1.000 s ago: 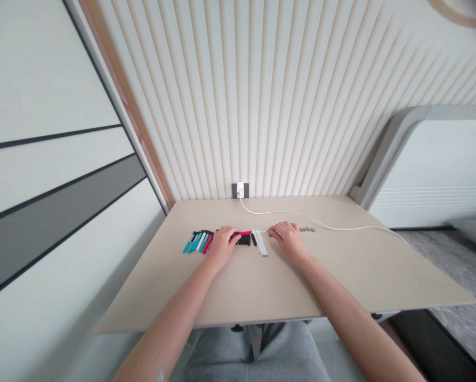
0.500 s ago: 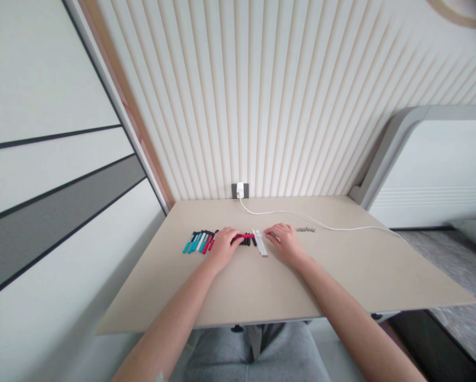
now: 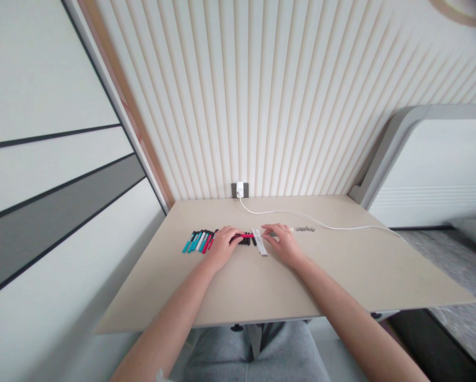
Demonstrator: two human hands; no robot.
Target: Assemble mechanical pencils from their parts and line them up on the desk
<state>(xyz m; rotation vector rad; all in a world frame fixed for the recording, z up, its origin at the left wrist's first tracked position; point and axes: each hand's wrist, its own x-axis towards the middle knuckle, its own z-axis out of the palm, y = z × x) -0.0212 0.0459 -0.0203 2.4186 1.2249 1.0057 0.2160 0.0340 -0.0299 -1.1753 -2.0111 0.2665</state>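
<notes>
My left hand [image 3: 222, 245] is closed on a red pen barrel [image 3: 247, 235] that points right, its tip over the white refills [image 3: 259, 243]. My right hand [image 3: 282, 244] is at the right of the refills, thumb and forefinger close to the barrel's right end; whether something small is between them is too small to tell. Black caps [image 3: 246, 240] lie in a row under the barrel. Left of my left hand lies a row of teal, white and red pen parts [image 3: 199, 241] with black ends. Small grey pieces [image 3: 305, 229] lie right of my right hand.
A white cable [image 3: 313, 219] runs from the white plug [image 3: 240, 190] at the wall across the back of the beige table [image 3: 254, 292] and off its right side. A white cabinet stands left, a grey-white headboard right.
The fingers of my right hand have spread a little. My left hand and the red barrel have stayed almost in place.
</notes>
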